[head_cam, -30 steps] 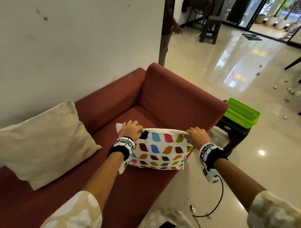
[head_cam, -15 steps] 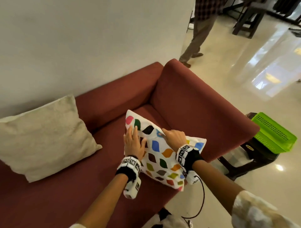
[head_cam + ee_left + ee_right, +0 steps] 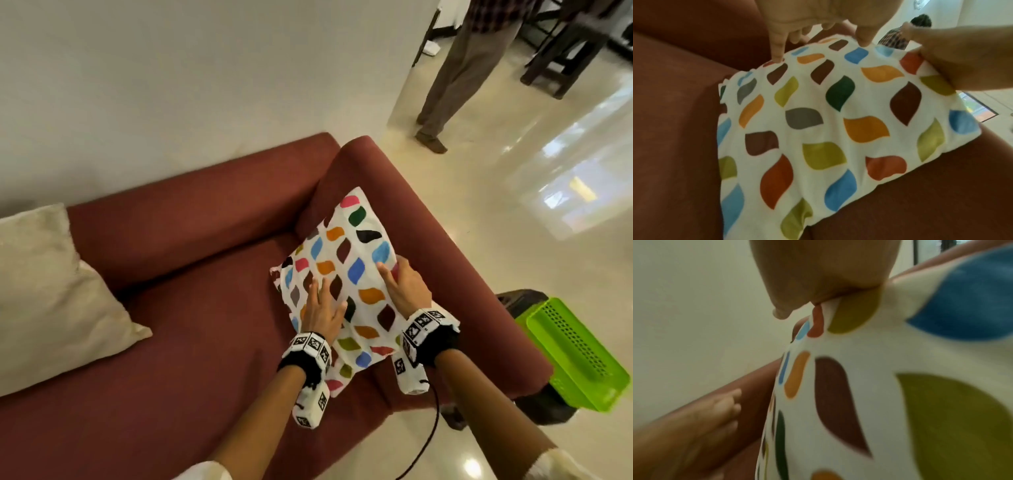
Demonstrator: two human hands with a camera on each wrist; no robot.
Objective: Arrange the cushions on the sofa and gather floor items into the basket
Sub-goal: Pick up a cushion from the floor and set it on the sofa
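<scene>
A white cushion (image 3: 346,270) printed with coloured leaf shapes leans in the right corner of the maroon sofa (image 3: 205,335), its top against the armrest. My left hand (image 3: 322,303) lies flat on the cushion's face with fingers spread and straight. My right hand (image 3: 401,284) holds the cushion's right edge, thumb on the front and fingers curled round behind. In the left wrist view, fingertips (image 3: 777,55) touch the cushion (image 3: 828,129). In the right wrist view, my hand (image 3: 818,272) pinches the cloth (image 3: 900,386). A beige cushion (image 3: 51,291) leans on the backrest at the left.
A green plastic basket (image 3: 575,353) sits on a dark stool (image 3: 537,407) just right of the armrest. A person (image 3: 459,78) stands on the glossy floor beyond the sofa, next to a dark wooden chair (image 3: 561,58). A white wall runs behind the sofa.
The patterned cushion went from upright at the seat's front, gripped by its top edge in both hands, to leaning against the armrest corner. My left hand has flattened onto its face.
</scene>
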